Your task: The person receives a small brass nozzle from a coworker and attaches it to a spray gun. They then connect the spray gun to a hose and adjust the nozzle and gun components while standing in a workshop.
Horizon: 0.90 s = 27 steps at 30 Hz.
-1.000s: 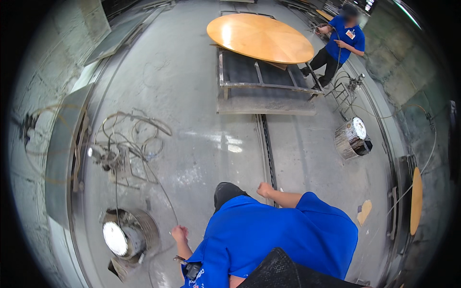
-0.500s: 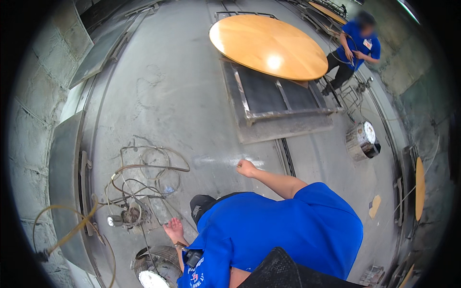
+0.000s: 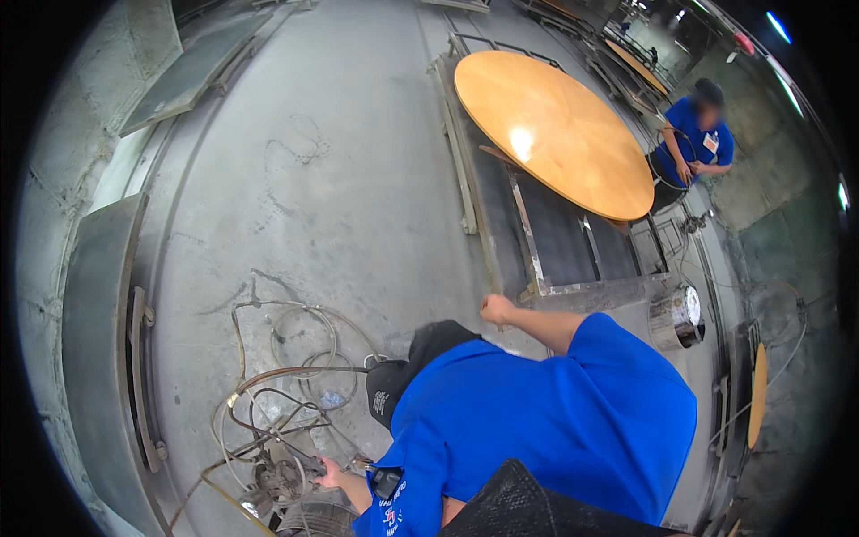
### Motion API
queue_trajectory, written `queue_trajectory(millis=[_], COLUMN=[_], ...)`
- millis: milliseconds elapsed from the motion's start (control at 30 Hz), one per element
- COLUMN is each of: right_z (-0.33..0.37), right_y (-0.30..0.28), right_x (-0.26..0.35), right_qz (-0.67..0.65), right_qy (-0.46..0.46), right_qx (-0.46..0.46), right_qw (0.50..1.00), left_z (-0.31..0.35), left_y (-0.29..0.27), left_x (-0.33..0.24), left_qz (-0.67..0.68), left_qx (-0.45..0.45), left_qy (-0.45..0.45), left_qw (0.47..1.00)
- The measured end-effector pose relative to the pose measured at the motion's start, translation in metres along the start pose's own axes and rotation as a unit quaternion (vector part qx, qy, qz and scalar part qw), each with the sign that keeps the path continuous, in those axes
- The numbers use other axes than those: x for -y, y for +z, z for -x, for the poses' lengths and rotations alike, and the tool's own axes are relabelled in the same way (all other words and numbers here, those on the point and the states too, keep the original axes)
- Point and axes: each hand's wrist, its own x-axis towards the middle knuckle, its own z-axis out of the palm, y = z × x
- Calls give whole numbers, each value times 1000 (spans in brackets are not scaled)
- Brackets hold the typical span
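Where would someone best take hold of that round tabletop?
Probably by the left rim of the tabletop, coming from the left and pinching above and below: it is a broad, thin disc, and that rim lies near the left side of the rack.

An industrial workshop was indicated by the bare, scuffed grey floor (image 3: 215, 197) and by the rough, patchy wall (image 3: 40, 259) that was seen at nine o'clock. A large, glossy round wooden board (image 3: 555, 125) was supported at one o'clock on a metal-framed platform (image 3: 559, 237). Tangled hoses (image 3: 300, 370) were spread across the floor at eight o'clock, near grimy machinery (image 3: 279, 479) at seven, and a stained metal bucket (image 3: 669, 322) was placed at three. Strip lights (image 3: 778, 27) were mounted at two o'clock. Matching blue shirts (image 3: 555, 421) were worn at five o'clock and two.
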Motion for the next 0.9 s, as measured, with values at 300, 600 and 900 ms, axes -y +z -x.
queue_trajectory(millis=[300,600,900], right_z=[-84,-135,-216], right_y=[-47,-49,-67], right_x=[101,244,193], right_qz=[45,-71,24], right_qy=[-15,-137,-125], right_qx=[-4,37,93], right_qw=[999,987,987], left_z=[33,95,267], left_y=[11,114,138], left_x=[-10,33,1], left_qz=[-358,-553,-703], left_qx=[-54,0,-110], left_qy=[48,210,600], left_qw=[931,806,365])
